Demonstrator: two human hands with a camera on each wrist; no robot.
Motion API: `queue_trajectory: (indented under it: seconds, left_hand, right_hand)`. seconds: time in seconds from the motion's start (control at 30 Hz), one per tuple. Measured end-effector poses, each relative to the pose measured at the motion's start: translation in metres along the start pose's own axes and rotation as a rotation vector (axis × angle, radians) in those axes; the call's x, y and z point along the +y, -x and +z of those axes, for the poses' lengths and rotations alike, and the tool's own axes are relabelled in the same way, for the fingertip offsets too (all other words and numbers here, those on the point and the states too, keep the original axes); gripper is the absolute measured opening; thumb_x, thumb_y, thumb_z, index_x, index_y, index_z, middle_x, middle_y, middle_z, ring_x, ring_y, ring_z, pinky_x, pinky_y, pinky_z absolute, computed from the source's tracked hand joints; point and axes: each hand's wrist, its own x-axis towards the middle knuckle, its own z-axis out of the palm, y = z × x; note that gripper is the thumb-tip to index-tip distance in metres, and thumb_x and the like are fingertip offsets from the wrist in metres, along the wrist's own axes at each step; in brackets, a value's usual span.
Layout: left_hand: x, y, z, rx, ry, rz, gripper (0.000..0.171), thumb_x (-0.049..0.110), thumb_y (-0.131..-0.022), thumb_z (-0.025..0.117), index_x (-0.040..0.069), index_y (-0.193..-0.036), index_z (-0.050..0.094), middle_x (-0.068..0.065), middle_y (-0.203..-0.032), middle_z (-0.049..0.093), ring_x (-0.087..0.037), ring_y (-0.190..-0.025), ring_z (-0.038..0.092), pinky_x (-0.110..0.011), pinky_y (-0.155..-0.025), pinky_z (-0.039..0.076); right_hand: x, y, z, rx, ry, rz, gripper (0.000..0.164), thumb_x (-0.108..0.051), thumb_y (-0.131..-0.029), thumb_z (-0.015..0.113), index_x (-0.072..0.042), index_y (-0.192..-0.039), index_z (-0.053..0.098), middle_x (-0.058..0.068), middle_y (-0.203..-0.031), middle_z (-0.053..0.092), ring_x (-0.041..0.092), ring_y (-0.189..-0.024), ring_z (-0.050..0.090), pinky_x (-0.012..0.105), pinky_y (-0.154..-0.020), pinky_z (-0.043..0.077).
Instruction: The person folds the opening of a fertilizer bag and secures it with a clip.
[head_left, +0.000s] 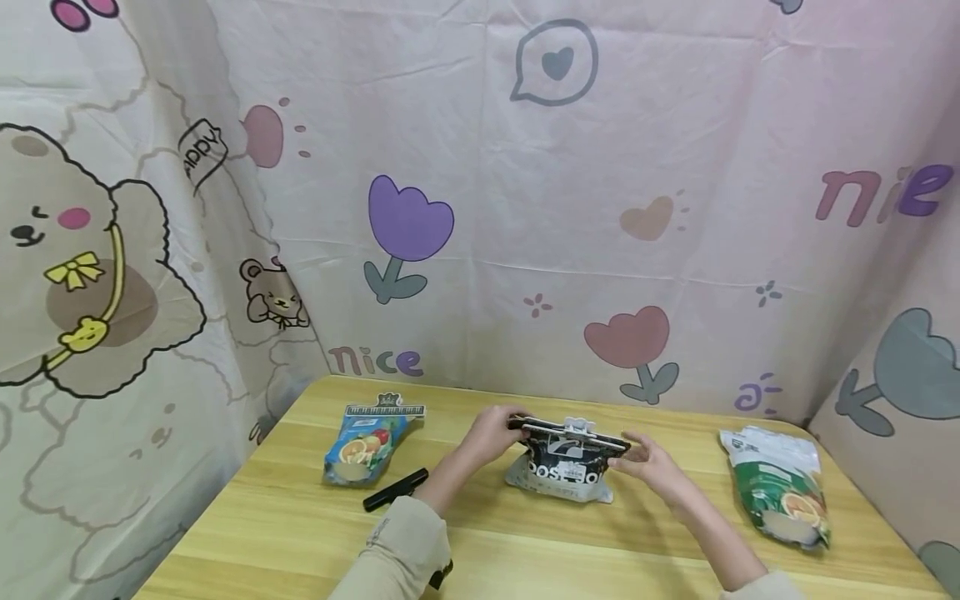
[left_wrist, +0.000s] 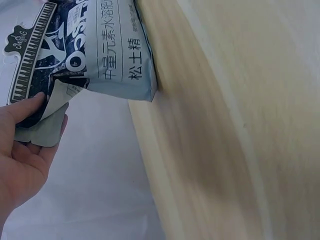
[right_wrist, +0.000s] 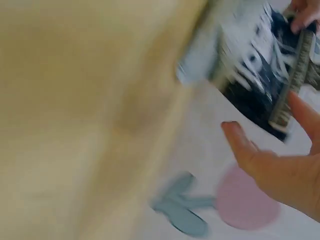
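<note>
The black-and-pale-grey printed plastic bag (head_left: 566,467) stands near the middle of the wooden worktop (head_left: 525,558) and serves as landmark here; whether its base bears fully on the wood is hard to tell. A long, flat clip with a piano-key pattern and a dark crest (left_wrist: 33,57) lies across its top edge.

The left hand (head_left: 495,433), at the bag's left end, has its grip clamped on the top corner, thumb in front and fingers behind the folded film. The right hand (head_left: 651,465), at the bag's right end, has thumb and fingers apart around the clip's tip; whether they touch it cannot be told.

Left of the bag, well apart, sits a blue plastic pouch with fruit pictures (head_left: 363,450), a second piano-key clip (head_left: 385,410) along its top. Between that pouch and the bag lies a slim black bar (head_left: 396,490). Well to the bag's right lies a green-and-white fruit-print pouch (head_left: 780,487), with no clip visible.

Judging by this, clipping looks done on the blue pouch, nearly done on the bag, and not begun on the green-and-white one.
</note>
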Motion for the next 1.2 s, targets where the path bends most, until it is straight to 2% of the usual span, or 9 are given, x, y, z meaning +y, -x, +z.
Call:
queue_trajectory:
  seconds: [0.1, 0.17, 0.3, 0.53, 0.63, 0.8, 0.93, 1.03, 1.2]
  left_hand:
    - [-0.006, 0.0, 0.002, 0.022, 0.113, -0.067, 0.018, 0.004, -0.077, 0.072, 0.002, -0.095, 0.069, -0.007, -0.09, 0.067, -0.019, -0.082, 0.06, -0.029, -0.071, 0.049]
    - [-0.009, 0.001, 0.003, 0.038, 0.165, -0.096, 0.019, 0.004, -0.077, 0.072, 0.0, -0.096, 0.069, -0.009, -0.092, 0.067, -0.021, -0.084, 0.06, -0.03, -0.072, 0.049]
    - [-0.01, 0.004, 0.008, 0.11, 0.22, -0.152, 0.024, 0.004, -0.076, 0.073, -0.001, -0.099, 0.068, -0.012, -0.097, 0.066, -0.027, -0.092, 0.059, -0.035, -0.079, 0.048]
    - [0.006, 0.01, 0.024, 0.192, 0.538, -0.455, 0.059, 0.008, -0.081, 0.069, -0.016, -0.122, 0.034, -0.035, -0.111, 0.049, -0.042, -0.095, 0.057, -0.042, -0.08, 0.049]
    - [0.008, 0.014, 0.031, 0.132, 0.507, -0.486, 0.058, 0.014, -0.083, 0.068, -0.016, -0.119, 0.035, -0.033, -0.107, 0.051, -0.044, -0.102, 0.051, -0.048, -0.089, 0.042]
    - [0.007, 0.019, 0.04, 0.006, 0.341, -0.406, 0.045, 0.017, -0.082, 0.068, -0.012, -0.108, 0.045, -0.027, -0.104, 0.054, -0.042, -0.101, 0.051, -0.051, -0.087, 0.041]
    - [0.006, 0.02, 0.043, -0.032, 0.269, -0.387, 0.055, 0.012, -0.077, 0.072, -0.012, -0.115, 0.04, -0.031, -0.111, 0.051, -0.045, -0.105, 0.048, -0.053, -0.089, 0.039]
    - [0.007, 0.021, 0.043, -0.047, 0.254, -0.384, 0.066, 0.011, -0.075, 0.074, -0.014, -0.123, 0.036, -0.033, -0.118, 0.048, -0.045, -0.109, 0.045, -0.054, -0.092, 0.037]
    - [0.011, 0.024, 0.04, -0.062, 0.23, -0.407, 0.081, 0.014, -0.076, 0.074, -0.018, -0.133, 0.025, -0.035, -0.127, 0.04, -0.047, -0.115, 0.04, -0.055, -0.095, 0.032]
  right_hand:
    - [0.012, 0.002, 0.01, -0.03, -0.24, 0.057, 0.06, -0.01, -0.09, 0.056, 0.016, -0.133, 0.024, 0.031, -0.121, 0.047, 0.039, -0.112, 0.047, 0.052, -0.098, 0.03]
    - [0.019, 0.0, 0.016, -0.032, -0.32, 0.061, 0.063, -0.013, -0.09, 0.057, 0.016, -0.134, 0.022, 0.031, -0.124, 0.044, 0.037, -0.113, 0.047, 0.053, -0.1, 0.027]
    - [0.039, -0.013, 0.025, 0.019, -0.359, 0.098, 0.074, -0.017, -0.082, 0.067, 0.006, -0.137, 0.023, 0.029, -0.127, 0.043, 0.031, -0.112, 0.048, 0.052, -0.099, 0.028]
    - [0.068, -0.04, 0.034, 0.142, -0.365, 0.1, 0.073, -0.006, -0.073, 0.072, -0.004, -0.134, 0.032, 0.029, -0.124, 0.044, 0.034, -0.103, 0.054, 0.047, -0.088, 0.044]
    - [0.072, -0.047, 0.034, 0.175, -0.331, 0.11, 0.069, -0.005, -0.075, 0.071, -0.005, -0.134, 0.035, 0.028, -0.123, 0.046, 0.033, -0.1, 0.056, 0.044, -0.084, 0.046]
    - [0.082, -0.058, 0.034, 0.182, -0.284, 0.131, 0.071, -0.008, -0.079, 0.07, 0.0, -0.137, 0.029, 0.031, -0.128, 0.042, 0.035, -0.103, 0.055, 0.041, -0.085, 0.047]
    - [0.059, -0.045, 0.038, 0.168, -0.213, 0.111, 0.071, -0.008, -0.079, 0.068, 0.011, -0.132, 0.024, 0.035, -0.126, 0.038, 0.039, -0.107, 0.048, 0.045, -0.09, 0.042]
    - [0.031, -0.03, 0.043, 0.146, -0.18, 0.101, 0.072, -0.002, -0.077, 0.066, 0.016, -0.128, 0.019, 0.038, -0.123, 0.033, 0.047, -0.112, 0.037, 0.053, -0.098, 0.028]
    - [0.017, -0.023, 0.045, 0.123, -0.142, 0.106, 0.072, 0.0, -0.077, 0.066, 0.017, -0.127, 0.017, 0.038, -0.122, 0.033, 0.05, -0.114, 0.032, 0.058, -0.1, 0.019]
